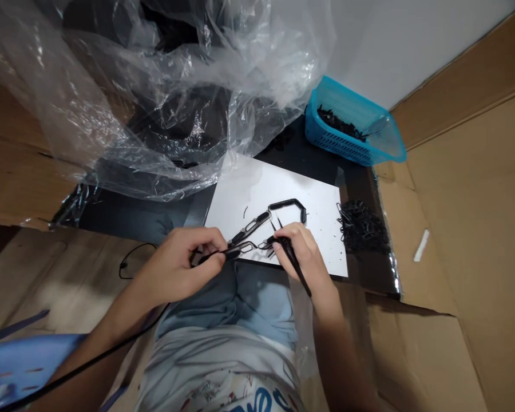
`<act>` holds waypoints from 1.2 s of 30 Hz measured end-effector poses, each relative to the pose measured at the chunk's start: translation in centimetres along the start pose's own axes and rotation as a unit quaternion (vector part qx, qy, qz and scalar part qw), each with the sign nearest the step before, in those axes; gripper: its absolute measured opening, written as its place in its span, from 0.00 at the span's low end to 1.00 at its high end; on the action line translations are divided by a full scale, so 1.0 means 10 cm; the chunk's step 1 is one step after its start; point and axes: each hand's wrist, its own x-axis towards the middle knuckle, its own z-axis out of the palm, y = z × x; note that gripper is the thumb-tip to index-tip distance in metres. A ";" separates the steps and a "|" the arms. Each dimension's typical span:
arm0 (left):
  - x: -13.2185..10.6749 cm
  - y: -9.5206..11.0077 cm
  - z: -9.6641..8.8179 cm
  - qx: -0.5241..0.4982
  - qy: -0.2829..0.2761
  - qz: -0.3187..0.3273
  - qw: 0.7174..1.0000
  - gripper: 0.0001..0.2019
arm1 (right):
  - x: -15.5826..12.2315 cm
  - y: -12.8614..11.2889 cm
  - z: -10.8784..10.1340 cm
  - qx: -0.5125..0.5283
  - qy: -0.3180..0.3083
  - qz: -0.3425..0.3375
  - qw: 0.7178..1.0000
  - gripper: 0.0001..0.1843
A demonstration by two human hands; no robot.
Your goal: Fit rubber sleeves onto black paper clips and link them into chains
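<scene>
Left hand mostly closed, thumb and fingertips pinching a thin black clip at the near end of a link chain. Right hand also mostly closed, fingers wrapped around a long black spike, pointed end angled down past the wrist. Exact join between the spike and chain hidden behind the fingers.

Chain lying partly on a white sheet, running from between both hands up and right to a thicker black bent section. Tiny black bits scattered on the sheet. Chain probably light, thin and fairly stiff, with a little spring; looks slippery and easy to drop, so best held by the thicker black sections, not the narrow loops. Joins possibly fragile under twisting.

Black clip pile just right of the sheet, on a dark board. Blue plastic basket beyond, holding more black pieces. Clear plastic wrap bunched at upper left. Cardboard around the board. Black wire looping beside the left hand. Blue lettering on a shirt at bottom, cut off and unreadable. No brands or labels legible.
</scene>
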 end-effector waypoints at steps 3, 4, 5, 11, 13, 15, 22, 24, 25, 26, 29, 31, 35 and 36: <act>0.01 -0.06 -0.13 0.116 0.007 -0.001 0.993 0.08 | -0.05 0.05 -0.02 -0.039 -0.002 -0.014 0.999 0.11; 0.02 -0.08 -0.16 0.163 0.008 0.002 0.987 0.08 | -0.06 0.05 -0.01 -0.048 -0.003 -0.014 0.999 0.12; 0.03 -0.10 -0.19 0.208 0.009 0.008 0.978 0.07 | -0.07 0.05 0.00 -0.053 -0.003 -0.014 0.998 0.12; 0.01 -0.11 -0.19 0.342 0.040 0.056 0.937 0.09 | -0.08 0.04 -0.02 -0.005 0.060 0.002 0.998 0.14; 0.02 -0.05 -0.11 0.351 0.067 0.069 0.931 0.11 | -0.09 0.06 -0.05 -0.001 0.077 0.022 0.997 0.13; 0.07 0.04 0.02 0.350 0.075 0.093 0.929 0.12 | -0.11 0.09 -0.08 0.005 0.077 0.040 0.996 0.12; 0.46 0.21 0.52 0.428 0.034 0.162 0.889 0.08 | -0.12 0.10 -0.08 0.028 0.089 0.063 0.994 0.12; 0.53 0.18 0.57 0.426 0.022 0.164 0.889 0.06 | -0.13 0.07 -0.10 0.052 0.115 0.075 0.989 0.12; 0.55 0.17 0.57 0.413 0.019 0.158 0.897 0.06 | -0.14 0.05 -0.11 0.065 0.129 0.083 0.986 0.12; 0.55 0.16 0.56 0.389 0.020 0.150 0.909 0.07 | -0.15 0.04 -0.13 0.076 0.146 0.089 0.982 0.11; 0.51 0.13 0.50 0.240 0.016 0.105 0.965 0.09 | -0.19 -0.03 -0.18 0.119 0.193 0.100 0.969 0.11; 0.47 0.14 0.44 0.104 -0.015 0.060 0.993 0.09 | -0.21 -0.09 -0.18 0.165 0.215 0.104 0.957 0.12; 0.44 0.16 0.37 -0.096 -0.071 -0.017 0.993 0.10 | -0.20 -0.19 -0.06 0.162 0.230 0.119 0.952 0.14; 0.44 0.16 0.36 -0.124 -0.078 -0.025 0.989 0.10 | -0.19 -0.21 -0.03 0.132 0.224 0.112 0.959 0.15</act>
